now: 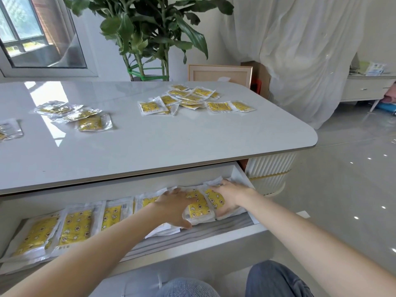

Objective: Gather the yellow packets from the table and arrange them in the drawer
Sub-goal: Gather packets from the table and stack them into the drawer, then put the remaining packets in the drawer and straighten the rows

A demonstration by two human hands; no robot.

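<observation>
The white drawer under the table stands pulled out. A row of yellow packets in clear wrappers lies along it. At its right end, my left hand and my right hand both rest on a small stack of yellow packets, left fingers curled round its near left edge, right hand on its right side. More yellow packets lie on the table: a loose pile at the far middle, a smaller group at the left, and one at the left edge.
A potted plant stands behind the table, with a wooden frame leaning beside it. A white draped sheet hangs at the right, with a low cabinet beyond. My knees in jeans are below the drawer front.
</observation>
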